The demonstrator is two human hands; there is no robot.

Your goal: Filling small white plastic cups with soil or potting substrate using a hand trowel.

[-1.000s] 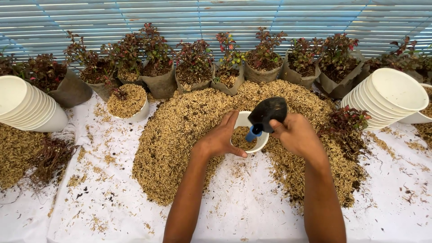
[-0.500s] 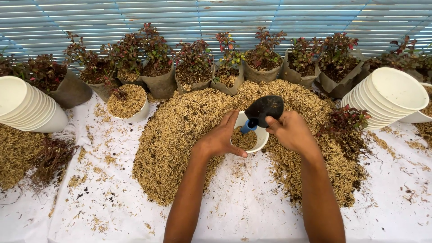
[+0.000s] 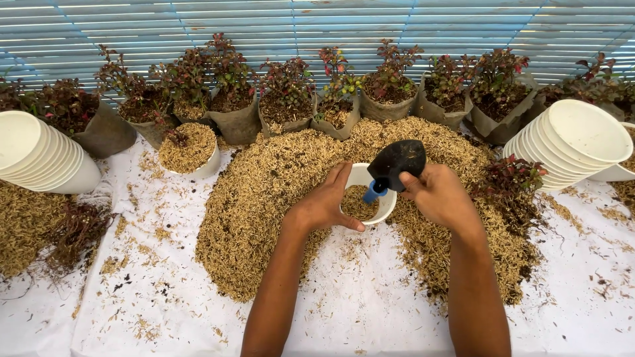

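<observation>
Two hands work at a white pot (image 3: 387, 201) sunk in the husk heap (image 3: 264, 198) mid-sheet: left hand (image 3: 324, 205) fingers wrapped round its rim, right hand (image 3: 440, 195) fingers closed on a black trowel (image 3: 397, 162) above it.

The pot (image 3: 362, 198) sits at frame centre on the husk pile (image 3: 264, 198). Left hand (image 3: 324, 205) is on its left side, right hand (image 3: 440, 195) with trowel (image 3: 397, 162) at its right. Bagged plants (image 3: 284, 99) line the upper frame; pot stacks (image 3: 40, 155) occupy both edges.
</observation>
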